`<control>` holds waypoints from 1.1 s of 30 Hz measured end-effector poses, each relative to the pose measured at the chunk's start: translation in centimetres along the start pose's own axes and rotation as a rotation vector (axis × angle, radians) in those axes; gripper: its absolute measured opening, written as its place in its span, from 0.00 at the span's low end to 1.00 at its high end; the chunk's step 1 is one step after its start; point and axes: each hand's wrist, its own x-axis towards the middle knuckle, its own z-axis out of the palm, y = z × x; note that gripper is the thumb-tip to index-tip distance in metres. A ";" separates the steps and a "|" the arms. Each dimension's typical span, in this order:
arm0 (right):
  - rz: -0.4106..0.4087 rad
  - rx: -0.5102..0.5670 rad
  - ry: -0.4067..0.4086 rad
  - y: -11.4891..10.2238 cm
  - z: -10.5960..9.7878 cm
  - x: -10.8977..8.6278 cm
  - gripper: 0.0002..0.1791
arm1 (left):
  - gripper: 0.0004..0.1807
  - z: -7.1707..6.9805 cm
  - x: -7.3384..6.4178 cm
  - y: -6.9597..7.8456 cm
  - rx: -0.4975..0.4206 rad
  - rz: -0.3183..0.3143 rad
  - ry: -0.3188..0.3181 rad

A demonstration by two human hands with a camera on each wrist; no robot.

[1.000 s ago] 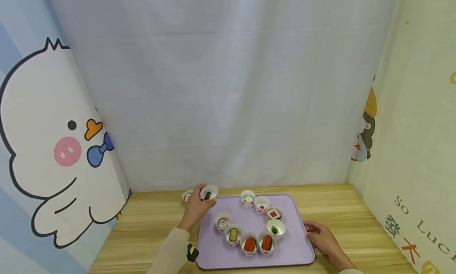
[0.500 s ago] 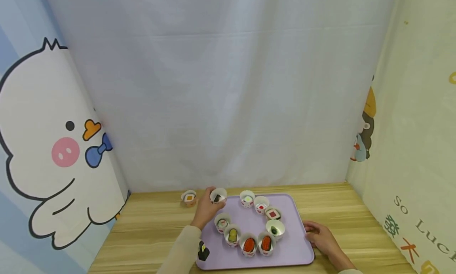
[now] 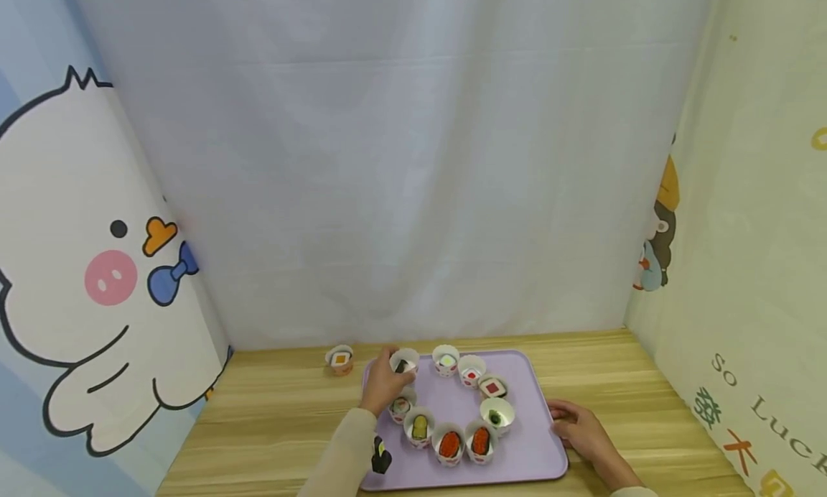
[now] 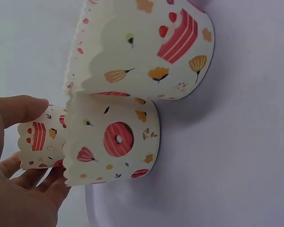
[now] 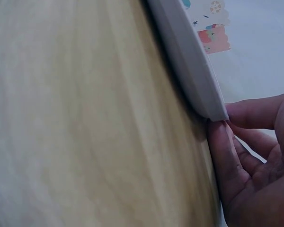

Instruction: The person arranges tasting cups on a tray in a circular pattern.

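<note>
In the head view my left hand (image 3: 381,386) grips a paper baking cup (image 3: 410,359) with a dark-and-white sushi piece inside, over the tray's back left corner. The left wrist view shows thumb and fingers around that cup (image 4: 40,142), which is printed with cake slices; two other printed cups (image 4: 118,137) stand nearer the camera. My right hand (image 3: 584,434) holds the right rim of the lilac tray (image 3: 533,454). Seen from the right wrist, thumb and fingertips pinch the tray's edge (image 5: 199,80). Several sushi-filled cups form a ring on the tray, including two with orange-red roe (image 3: 449,445).
Another cup (image 3: 339,360) with an orange-centred piece stands on the wooden table (image 3: 271,411), left of the tray. A pale curtain (image 3: 413,195) hangs behind the table, and printed cloths flank it: a white duck (image 3: 71,267) left, lettering right.
My left hand has carried its cup rightward from beside the tray to its back left corner, uncovering the cup on the table. The right hand stays at the tray's rim.
</note>
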 end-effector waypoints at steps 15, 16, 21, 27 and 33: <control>0.011 0.018 0.007 -0.3 0.0 -0.2 0.28 | 0.35 1.1 -0.1 -0.4 0.021 -0.027 -0.022; 0.014 0.020 0.008 -0.3 0.0 -0.2 0.28 | 0.35 1.2 0.0 -0.4 0.032 -0.036 -0.025; 0.009 0.026 0.002 -0.1 0.0 -0.1 0.28 | 0.36 1.3 -0.3 -0.3 0.058 -0.074 -0.053; 0.014 0.035 0.003 -0.2 0.1 -0.2 0.28 | 0.40 1.2 -0.6 0.0 0.048 -0.103 -0.095; 0.010 0.034 -0.002 -0.1 0.1 -0.1 0.28 | 0.39 1.0 -0.7 0.1 0.053 -0.079 -0.109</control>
